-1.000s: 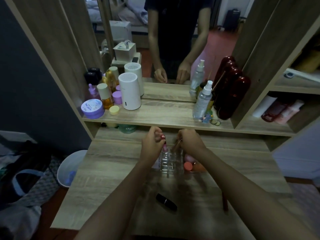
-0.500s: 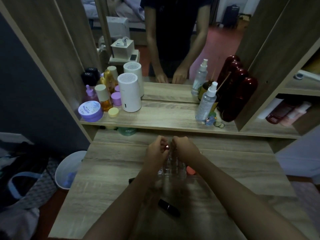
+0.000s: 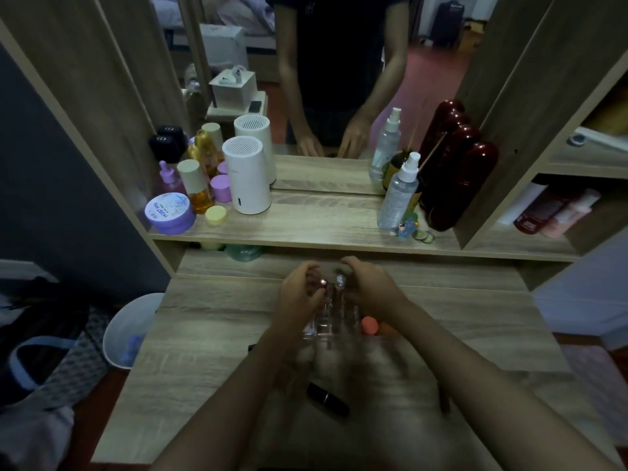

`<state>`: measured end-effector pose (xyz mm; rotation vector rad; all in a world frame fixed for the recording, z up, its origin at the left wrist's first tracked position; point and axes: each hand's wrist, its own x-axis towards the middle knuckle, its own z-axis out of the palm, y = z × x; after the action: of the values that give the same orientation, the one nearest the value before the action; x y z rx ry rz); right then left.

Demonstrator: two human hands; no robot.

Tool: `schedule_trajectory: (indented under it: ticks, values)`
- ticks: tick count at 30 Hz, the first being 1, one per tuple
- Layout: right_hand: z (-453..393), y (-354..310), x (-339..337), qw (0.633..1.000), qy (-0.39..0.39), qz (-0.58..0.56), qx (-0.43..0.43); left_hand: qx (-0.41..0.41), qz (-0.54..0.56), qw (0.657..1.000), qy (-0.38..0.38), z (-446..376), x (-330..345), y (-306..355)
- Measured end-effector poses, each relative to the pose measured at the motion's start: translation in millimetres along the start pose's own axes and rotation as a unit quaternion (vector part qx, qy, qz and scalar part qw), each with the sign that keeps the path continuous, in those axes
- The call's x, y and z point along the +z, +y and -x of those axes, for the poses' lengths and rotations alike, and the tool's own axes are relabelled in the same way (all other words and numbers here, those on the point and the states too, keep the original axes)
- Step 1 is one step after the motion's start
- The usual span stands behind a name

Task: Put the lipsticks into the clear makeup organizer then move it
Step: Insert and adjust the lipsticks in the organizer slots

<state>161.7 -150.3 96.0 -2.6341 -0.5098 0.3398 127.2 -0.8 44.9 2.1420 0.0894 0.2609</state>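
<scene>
- Nearest: black lipstick (image 3: 328, 400) lies flat on the counter (image 3: 210, 338), loose, between the two forearms. Long axis runs diagonally, near-left to far-right... rather upper-left end toward the left arm, lower-right end toward the right arm.
- It sits behind both hands, toward the body, so either hand has to pull back to reach it. Judgement: roughly equal reach, right forearm slightly closer to its lower end.
- Thin dark stick-like item (image 3: 444, 401) beside the right forearm; too blurred to identify.
- Middle: clear makeup organizer (image 3: 334, 317) stands upright on the counter, directly between the hands; orange-capped item (image 3: 369, 325) just beside its right wall.
- Left hand (image 3: 299, 294) curled, fingers pinched on a pink-topped lipstick (image 3: 322, 284) over the organizer's far slots.
- Right hand (image 3: 368, 288) curled too, pinching a pale-topped lipstick (image 3: 340, 280) just beside the first.
- Can't tell whether either tube is seated in a slot yet.
- Far: shelf (image 3: 323, 229) with bottles, clear of the work.
</scene>
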Motion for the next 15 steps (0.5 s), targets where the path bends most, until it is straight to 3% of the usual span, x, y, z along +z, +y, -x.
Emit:
schedule_trajectory:
  ticks: [5, 11, 15]
  values:
    - [52, 67, -16, 0.995, 0.06, -0.014, 0.079, -0.025, -0.002, 0.999, 0.029, 14, -25, -19]
    - [133, 135, 28, 0.963, -0.068, -0.034, 0.26, -0.067, -0.054, 0.996, 0.031, 40, -44, -57]
    - [149, 136, 54, 0.96, -0.022, -0.061, 0.273, -0.099, -0.098, 0.99, -0.002, 54, -41, -71]
